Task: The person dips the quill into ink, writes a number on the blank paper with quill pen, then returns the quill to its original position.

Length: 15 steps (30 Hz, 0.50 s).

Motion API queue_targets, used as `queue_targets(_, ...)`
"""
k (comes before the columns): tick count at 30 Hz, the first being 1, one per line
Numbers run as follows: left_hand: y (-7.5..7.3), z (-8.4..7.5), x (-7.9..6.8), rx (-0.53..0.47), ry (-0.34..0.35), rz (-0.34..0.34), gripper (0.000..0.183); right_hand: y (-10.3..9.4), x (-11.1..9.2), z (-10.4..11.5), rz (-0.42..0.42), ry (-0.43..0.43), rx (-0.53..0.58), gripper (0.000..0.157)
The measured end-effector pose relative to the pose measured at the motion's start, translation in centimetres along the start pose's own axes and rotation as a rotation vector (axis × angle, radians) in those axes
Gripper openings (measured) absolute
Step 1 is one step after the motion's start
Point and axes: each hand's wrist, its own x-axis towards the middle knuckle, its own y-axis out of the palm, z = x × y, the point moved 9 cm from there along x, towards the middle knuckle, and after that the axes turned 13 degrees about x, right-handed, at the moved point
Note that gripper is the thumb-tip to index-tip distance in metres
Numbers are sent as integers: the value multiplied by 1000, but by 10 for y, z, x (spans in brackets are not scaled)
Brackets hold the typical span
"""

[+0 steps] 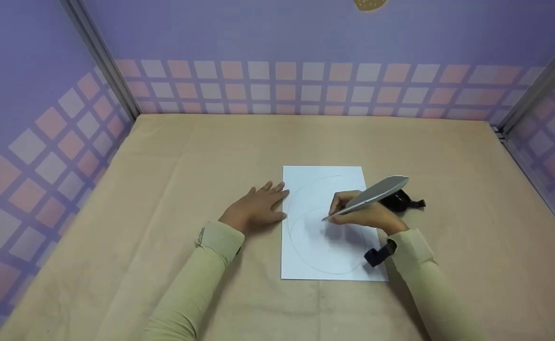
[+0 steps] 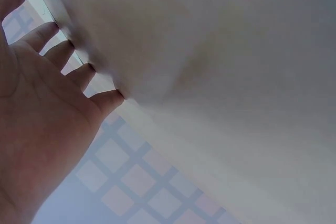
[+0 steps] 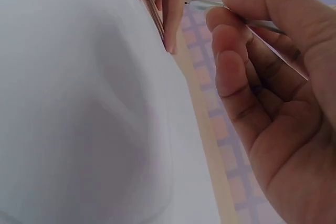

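A sheet of white paper (image 1: pixel 306 265) lies on the table, with a thin curve like a large 6 drawn on it. My right hand (image 1: pixel 360 215) pinches a silvery feather-shaped pen (image 1: pixel 377 193) between thumb and fingers. In the right wrist view the tip of that pen (image 3: pixel 197 4) shows just past the fingertips, raised off the paper (image 3: pixel 105 129). My left hand (image 1: pixel 258 206) rests on the table with fingers spread, its fingertips (image 1: pixel 284 192) right at the left edge of the sheet. The left wrist view shows that hand (image 2: pixel 47 103) from the palm side.
Partly behind the right hand sits a glossy black object (image 1: pixel 396 201) with a short tab. A small dark device (image 1: pixel 377 256) on the right wrist hangs over the paper's lower right. Beige cloth (image 1: pixel 201 161) covers the table, and checkered walls (image 1: pixel 258 87) stand around it.
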Motion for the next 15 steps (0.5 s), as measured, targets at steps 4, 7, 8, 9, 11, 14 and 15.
queue_targets(4,1,0,1,1,10,-1,67,-15,-10,-4,-33,-37,-5,10)
queue_targets(7,0,0,1,0,15,-3,67,-29,-17,-12,-55,-54,-7,10)
queue_targets(8,0,0,0,-4,16,-4,67,-33,-20,-14,-61,-60,-7,9)
queue_targets(9,-1,-1,0,-5,16,-5,67,-37,-22,-16,-67,-67,-7,8)
queue_targets(11,-1,-1,0,-6,13,-6,67,-43,-28,-16,-79,-78,-8,7)
queue_targets(14,-1,0,0,0,4,-5,67,-51,-35,-16,-95,-98,-17,7)
queue_targets(15,0,1,1,5,0,-4,67,-54,-37,-17,-104,-98,-19,6)
